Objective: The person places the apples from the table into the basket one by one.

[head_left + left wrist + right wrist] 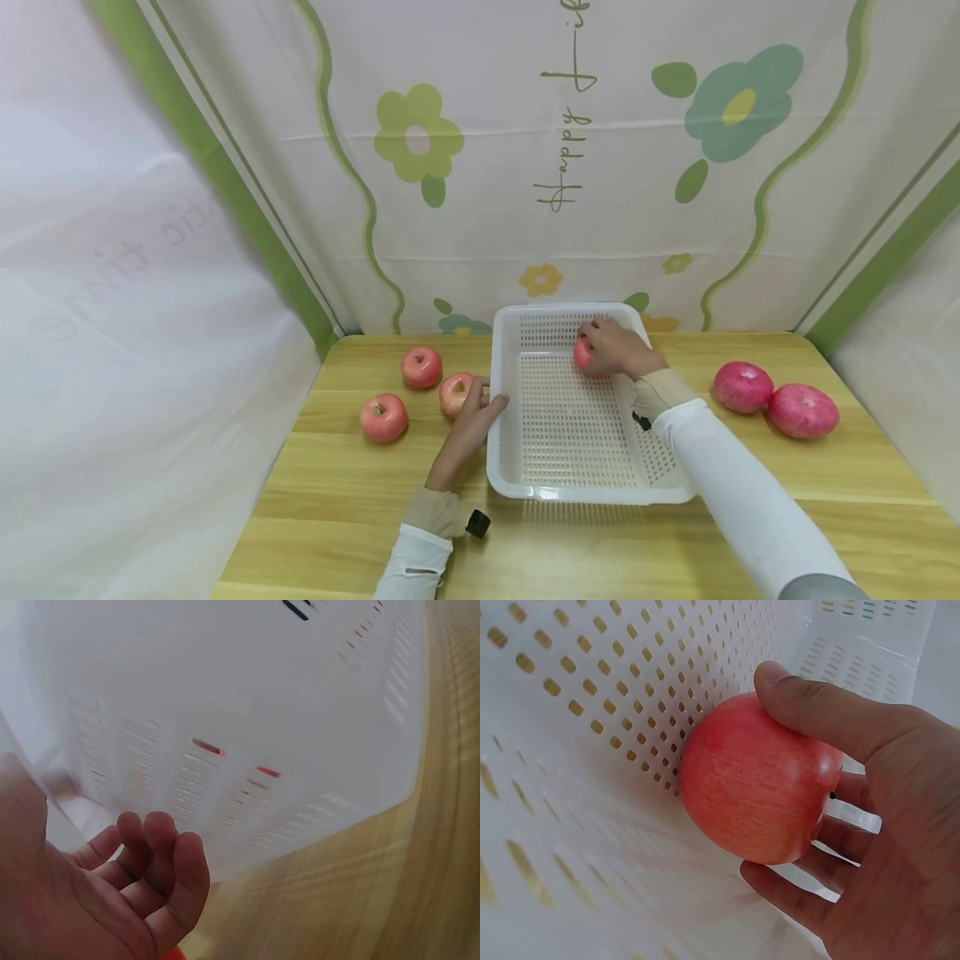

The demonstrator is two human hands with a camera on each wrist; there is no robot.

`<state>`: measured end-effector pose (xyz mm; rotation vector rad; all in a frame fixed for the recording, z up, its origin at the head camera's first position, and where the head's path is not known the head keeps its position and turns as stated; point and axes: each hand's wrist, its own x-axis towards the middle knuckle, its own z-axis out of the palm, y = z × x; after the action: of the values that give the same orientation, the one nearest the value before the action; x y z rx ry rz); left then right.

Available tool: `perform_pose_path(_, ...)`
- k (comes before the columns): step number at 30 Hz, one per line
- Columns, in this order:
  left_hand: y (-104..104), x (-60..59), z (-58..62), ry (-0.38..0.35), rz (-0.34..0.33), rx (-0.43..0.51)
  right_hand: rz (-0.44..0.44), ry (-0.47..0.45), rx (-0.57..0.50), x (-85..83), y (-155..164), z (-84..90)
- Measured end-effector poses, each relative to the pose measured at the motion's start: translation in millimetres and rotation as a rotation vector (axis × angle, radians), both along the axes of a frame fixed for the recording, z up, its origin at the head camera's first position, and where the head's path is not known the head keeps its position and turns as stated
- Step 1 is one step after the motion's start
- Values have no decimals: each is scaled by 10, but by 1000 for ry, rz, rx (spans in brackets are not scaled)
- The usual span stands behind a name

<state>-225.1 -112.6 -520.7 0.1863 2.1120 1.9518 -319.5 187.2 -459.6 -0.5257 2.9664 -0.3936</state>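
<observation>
A round red apple is gripped between the right hand's thumb and bent fingers inside a white perforated plastic basket. The basket's left rim is held by the left hand, fingers curled.

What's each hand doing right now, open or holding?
Left hand: closed, gripping the rim of the white perforated plastic basket.
Right hand: closed, holding a red apple inside the basket.

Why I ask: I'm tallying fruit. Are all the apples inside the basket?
No, three apples lie on the wooden table beside the white plastic basket.
</observation>
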Motion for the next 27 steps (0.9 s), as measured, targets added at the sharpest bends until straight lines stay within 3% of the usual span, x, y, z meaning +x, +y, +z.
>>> perform_pose_path(27, 3, 10, 11, 17, -1, 1, 16, 20, 64, 44, -28, 76)
